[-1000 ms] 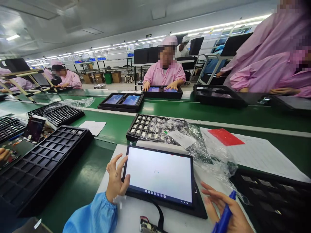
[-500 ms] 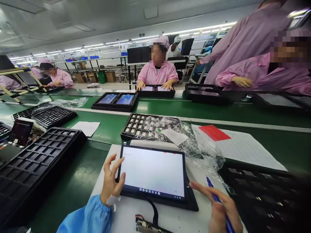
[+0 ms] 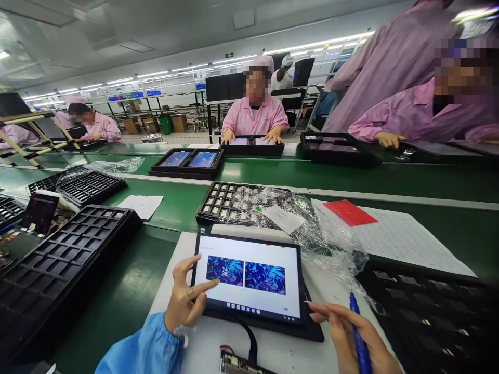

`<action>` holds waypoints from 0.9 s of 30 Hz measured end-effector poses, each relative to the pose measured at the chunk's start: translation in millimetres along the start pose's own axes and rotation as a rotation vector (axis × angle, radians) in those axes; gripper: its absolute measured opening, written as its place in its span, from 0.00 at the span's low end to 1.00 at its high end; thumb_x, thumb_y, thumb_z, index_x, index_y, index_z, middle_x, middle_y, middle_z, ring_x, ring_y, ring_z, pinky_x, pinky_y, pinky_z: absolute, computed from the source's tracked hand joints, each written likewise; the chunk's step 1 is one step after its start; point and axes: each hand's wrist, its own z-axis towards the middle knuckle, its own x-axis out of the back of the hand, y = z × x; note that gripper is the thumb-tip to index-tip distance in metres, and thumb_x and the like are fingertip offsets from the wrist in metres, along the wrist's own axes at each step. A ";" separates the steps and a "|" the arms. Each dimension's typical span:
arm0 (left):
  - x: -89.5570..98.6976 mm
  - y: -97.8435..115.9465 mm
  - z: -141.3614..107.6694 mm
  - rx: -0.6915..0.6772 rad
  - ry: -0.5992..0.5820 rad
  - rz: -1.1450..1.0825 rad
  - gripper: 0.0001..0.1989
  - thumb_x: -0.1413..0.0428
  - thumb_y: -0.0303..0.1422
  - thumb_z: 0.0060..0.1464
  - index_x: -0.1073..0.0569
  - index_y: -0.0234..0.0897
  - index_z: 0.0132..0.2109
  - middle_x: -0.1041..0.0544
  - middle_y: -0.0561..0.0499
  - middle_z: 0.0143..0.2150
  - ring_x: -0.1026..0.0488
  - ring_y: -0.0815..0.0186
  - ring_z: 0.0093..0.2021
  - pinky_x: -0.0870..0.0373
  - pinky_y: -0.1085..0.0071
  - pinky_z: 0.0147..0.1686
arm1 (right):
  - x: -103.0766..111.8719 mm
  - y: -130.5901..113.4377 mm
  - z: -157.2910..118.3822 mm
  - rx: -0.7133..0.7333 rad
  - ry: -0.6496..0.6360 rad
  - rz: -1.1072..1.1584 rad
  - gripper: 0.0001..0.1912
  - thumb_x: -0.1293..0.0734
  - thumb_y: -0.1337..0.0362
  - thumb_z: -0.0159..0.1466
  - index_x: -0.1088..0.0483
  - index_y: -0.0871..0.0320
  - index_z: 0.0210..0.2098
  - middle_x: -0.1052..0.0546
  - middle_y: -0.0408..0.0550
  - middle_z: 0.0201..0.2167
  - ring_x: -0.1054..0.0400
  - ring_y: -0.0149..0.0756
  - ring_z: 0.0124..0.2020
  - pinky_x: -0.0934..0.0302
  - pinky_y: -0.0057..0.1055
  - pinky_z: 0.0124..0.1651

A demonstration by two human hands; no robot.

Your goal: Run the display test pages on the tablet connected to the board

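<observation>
Nearest: left hand (image 3: 185,301), blue sleeve (image 3: 144,350), at the tablet's (image 3: 249,278) left edge. Fingers spread apart; index fingertip laid on the lower left of the screen, thumb up by the frame. Nothing gripped.

Right hand (image 3: 351,337) at the tablet's lower right corner, fingers closed round a blue pen (image 3: 359,337), pen tip pointing up and away. Forefinger stretched toward the tablet's corner; contact cannot be told.

Tablet lies flat in a black holder on a white mat (image 3: 202,343), straight ahead of the person, between the two hands. Screen lit white, two blue patterned pictures side by side, row of icons along the bottom. A black cable (image 3: 251,343) runs from its near edge to a small circuit board (image 3: 234,363) at the bottom of view.

Left: large black compartment tray (image 3: 58,265) on the green bench (image 3: 128,291). Right: another black tray (image 3: 436,317).

Just beyond the tablet: parts tray (image 3: 224,200) half under crinkled clear plastic (image 3: 312,228), a paper slip on it. To the right, a printed sheet (image 3: 401,239) with a red card (image 3: 350,212).

Further: green conveyor (image 3: 351,179), black tray with two lit screens (image 3: 187,161).

Far side: a person in pink (image 3: 255,117) with both hands on a tray; others in pink to right and left.
</observation>
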 end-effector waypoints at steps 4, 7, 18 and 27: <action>-1.8 3.6 0.6 -0.173 -0.089 -0.001 0.19 0.59 0.40 0.64 0.25 0.53 0.52 0.44 0.46 0.65 0.38 0.51 0.54 0.38 0.53 0.49 | -0.2 1.2 1.7 0.025 -0.012 -0.057 0.11 0.36 0.54 0.64 0.31 0.54 0.36 0.19 0.46 0.31 0.24 0.39 0.31 0.31 0.31 0.39; -4.6 0.9 0.5 -0.187 -0.146 0.059 0.19 0.59 0.40 0.65 0.27 0.54 0.54 0.51 0.49 0.69 0.42 0.49 0.57 0.43 0.53 0.50 | 2.1 2.6 4.7 0.170 -0.044 -0.118 0.06 0.35 0.59 0.64 0.31 0.54 0.37 0.18 0.47 0.33 0.22 0.40 0.33 0.29 0.29 0.38; -8.5 -13.6 -6.8 0.329 0.084 0.000 0.24 0.66 0.41 0.66 0.28 0.50 0.55 0.45 0.51 0.67 0.42 0.51 0.60 0.42 0.50 0.56 | 0.3 20.1 6.0 0.129 -0.066 -0.101 0.09 0.36 0.56 0.63 0.37 0.52 0.39 0.18 0.52 0.37 0.23 0.47 0.40 0.28 0.40 0.43; -9.4 -10.1 -3.9 0.415 0.155 -0.099 0.21 0.62 0.40 0.66 0.33 0.44 0.58 0.37 0.45 0.60 0.39 0.56 0.60 0.40 0.56 0.57 | 1.3 15.9 2.3 0.247 -0.108 0.035 0.11 0.36 0.64 0.64 0.47 0.52 0.35 0.19 0.58 0.39 0.23 0.48 0.41 0.27 0.41 0.41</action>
